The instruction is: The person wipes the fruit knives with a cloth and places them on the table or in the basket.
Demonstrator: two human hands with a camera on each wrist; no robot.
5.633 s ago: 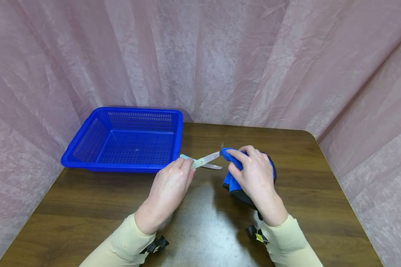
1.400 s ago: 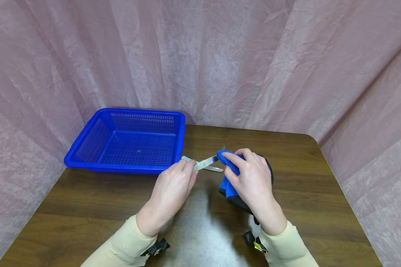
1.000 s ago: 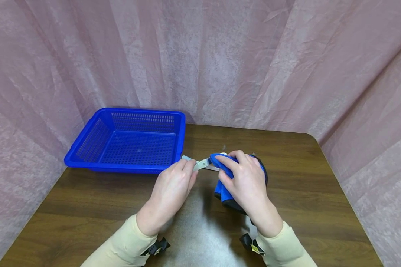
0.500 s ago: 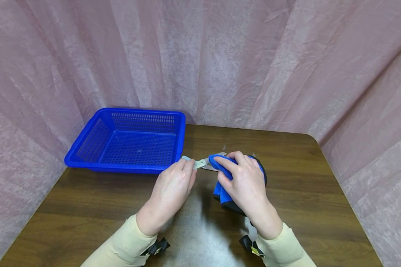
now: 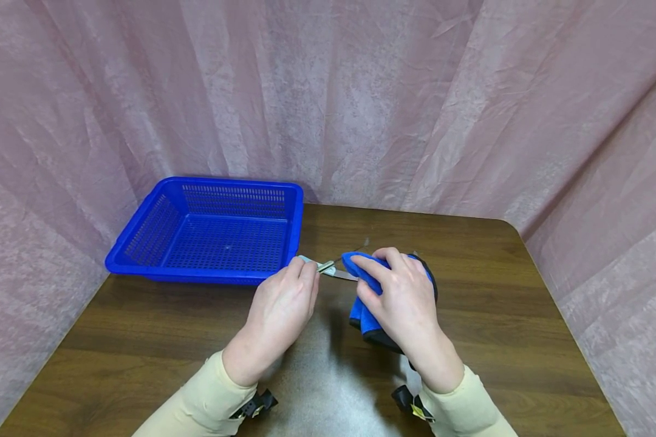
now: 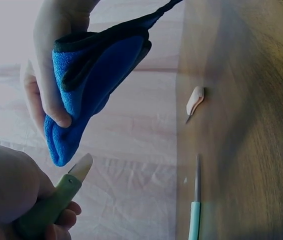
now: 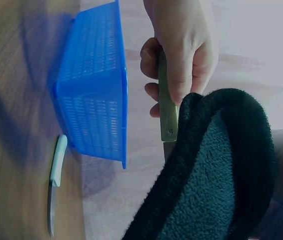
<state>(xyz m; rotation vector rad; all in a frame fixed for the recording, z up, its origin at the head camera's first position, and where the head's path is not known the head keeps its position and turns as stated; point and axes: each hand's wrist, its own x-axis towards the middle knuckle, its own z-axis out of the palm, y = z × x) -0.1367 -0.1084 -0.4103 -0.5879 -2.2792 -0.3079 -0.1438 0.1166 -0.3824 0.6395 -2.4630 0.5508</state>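
Observation:
My left hand grips a small knife by its pale green handle. The knife's blade points toward the right hand and looks edge-on in the head view. My right hand holds a folded blue cloth with black edging, bunched under its fingers. The folded end of the cloth is close to the blade near the handle; whether they touch is hard to tell. A second knife with a mint handle lies on the table just beyond my left hand, partly covered by it in the head view.
A blue plastic basket stands at the table's back left, near the left hand. A small peach-coloured object with a dark pointed tip lies on the table. Pink curtains hang behind the wooden table.
The right hand has moved the cloth leftward along the blade toward the handle, then held nearly still. In the last half second, the left hand has turned the knife from its flat side to edge-on.

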